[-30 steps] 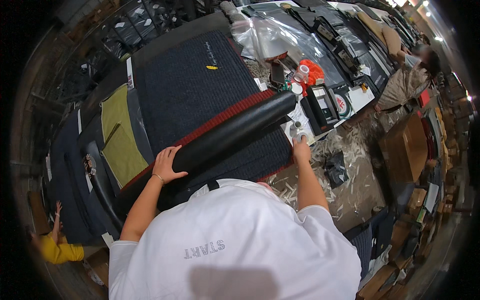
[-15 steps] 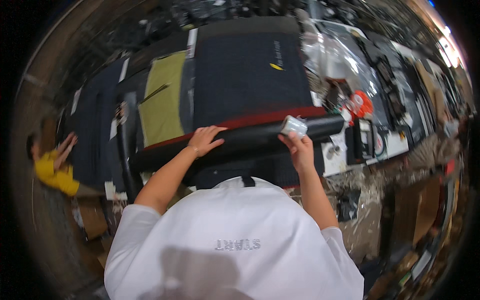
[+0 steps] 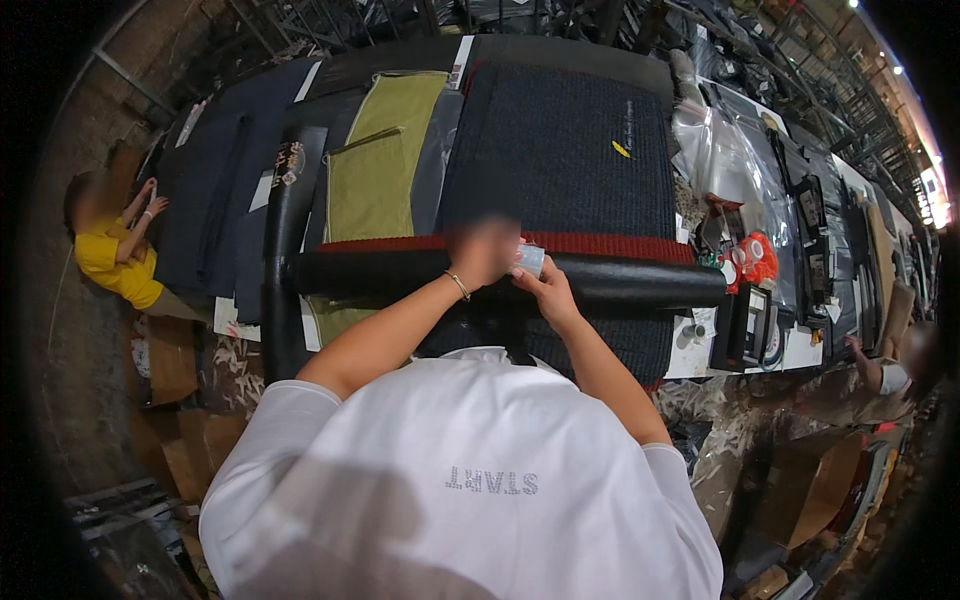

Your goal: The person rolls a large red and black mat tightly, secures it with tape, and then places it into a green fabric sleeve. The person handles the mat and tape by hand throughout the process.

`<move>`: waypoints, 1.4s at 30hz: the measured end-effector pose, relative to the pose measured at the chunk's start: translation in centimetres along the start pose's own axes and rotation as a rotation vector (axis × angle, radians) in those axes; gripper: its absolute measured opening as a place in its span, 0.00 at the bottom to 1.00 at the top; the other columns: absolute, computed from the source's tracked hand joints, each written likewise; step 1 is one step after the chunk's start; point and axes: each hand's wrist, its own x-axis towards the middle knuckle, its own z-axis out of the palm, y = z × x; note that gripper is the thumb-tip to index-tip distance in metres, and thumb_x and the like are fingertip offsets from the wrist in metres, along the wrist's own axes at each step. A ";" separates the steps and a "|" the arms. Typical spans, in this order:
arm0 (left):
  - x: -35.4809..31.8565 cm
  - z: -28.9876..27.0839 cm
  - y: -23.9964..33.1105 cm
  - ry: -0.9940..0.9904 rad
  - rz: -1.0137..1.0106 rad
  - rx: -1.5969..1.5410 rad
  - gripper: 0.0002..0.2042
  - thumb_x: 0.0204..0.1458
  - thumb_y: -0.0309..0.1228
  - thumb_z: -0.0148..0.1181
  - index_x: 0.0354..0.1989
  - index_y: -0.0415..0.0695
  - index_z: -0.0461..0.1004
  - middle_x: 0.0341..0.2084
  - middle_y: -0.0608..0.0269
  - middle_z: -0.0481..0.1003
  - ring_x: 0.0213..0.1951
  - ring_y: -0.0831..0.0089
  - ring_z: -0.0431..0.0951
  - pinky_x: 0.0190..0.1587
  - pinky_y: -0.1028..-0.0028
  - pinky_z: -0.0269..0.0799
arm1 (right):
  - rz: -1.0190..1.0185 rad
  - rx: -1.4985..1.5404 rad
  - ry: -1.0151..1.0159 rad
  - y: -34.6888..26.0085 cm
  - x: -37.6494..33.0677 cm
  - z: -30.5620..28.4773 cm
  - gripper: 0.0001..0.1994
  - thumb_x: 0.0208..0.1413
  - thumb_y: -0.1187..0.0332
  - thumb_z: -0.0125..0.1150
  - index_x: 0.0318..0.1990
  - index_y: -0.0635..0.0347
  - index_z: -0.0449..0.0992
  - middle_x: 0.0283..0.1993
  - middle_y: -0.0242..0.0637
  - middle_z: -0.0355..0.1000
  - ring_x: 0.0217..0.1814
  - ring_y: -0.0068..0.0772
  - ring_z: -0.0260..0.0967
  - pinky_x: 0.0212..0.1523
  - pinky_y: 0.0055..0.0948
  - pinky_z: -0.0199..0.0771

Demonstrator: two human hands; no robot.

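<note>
A long black rolled mat (image 3: 630, 284) lies across the table in front of me, on a dark blue mat with a red edge (image 3: 570, 150). My right hand (image 3: 548, 292) holds a small clear tape roll (image 3: 531, 259) against the top of the rolled mat. My left hand (image 3: 482, 250), with a thin bracelet at the wrist, is blurred by motion right beside the tape roll, over the rolled mat. Its fingers cannot be made out.
An olive mat (image 3: 382, 165) and a second black roll (image 3: 284, 230) lie to the left. Red tape rolls (image 3: 756, 258), black devices and plastic bags (image 3: 722, 150) crowd the right. A person in yellow (image 3: 112, 262) sits far left, another person (image 3: 888, 372) at the right. Cardboard boxes (image 3: 812, 490) stand on the floor.
My right hand came from the table's right side with the tape roll to the middle of the rolled mat. My left hand slid along the roll toward the tape.
</note>
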 end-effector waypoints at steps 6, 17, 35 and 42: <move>2.1 -0.4 2.5 -0.028 0.050 0.206 0.04 0.60 0.25 0.62 0.41 0.39 0.78 0.38 0.59 0.79 0.41 0.72 0.81 0.45 0.70 0.75 | 0.075 0.077 0.018 -1.2 -0.7 0.3 0.20 0.63 0.60 0.69 0.56 0.61 0.74 0.48 0.30 0.73 0.51 0.26 0.71 0.56 0.28 0.71; 7.6 -3.0 -2.2 -0.445 -0.282 0.200 0.03 0.57 0.24 0.55 0.32 0.45 0.74 0.30 0.61 0.76 0.38 0.66 0.79 0.45 0.62 0.74 | 0.001 -0.126 -0.204 -0.8 -5.0 0.0 0.14 0.50 0.65 0.79 0.37 0.67 0.83 0.63 0.36 0.59 0.66 0.37 0.61 0.66 0.37 0.63; -3.3 -3.4 -4.4 0.146 -0.170 0.904 0.23 0.59 0.35 0.63 0.62 0.45 0.68 0.65 0.56 0.65 0.69 0.56 0.62 0.71 0.54 0.58 | 0.101 -0.146 0.132 -0.8 8.5 -0.4 0.24 0.57 0.52 0.73 0.47 0.65 0.77 0.42 0.37 0.77 0.44 0.28 0.74 0.47 0.29 0.74; -7.6 -2.1 -5.9 -0.166 0.070 1.037 0.48 0.49 0.45 0.71 0.78 0.50 0.51 0.76 0.64 0.50 0.77 0.64 0.47 0.78 0.49 0.33 | 0.348 0.107 0.000 -3.7 9.8 -1.2 0.23 0.58 0.54 0.70 0.52 0.62 0.78 0.49 0.37 0.78 0.53 0.33 0.73 0.58 0.36 0.68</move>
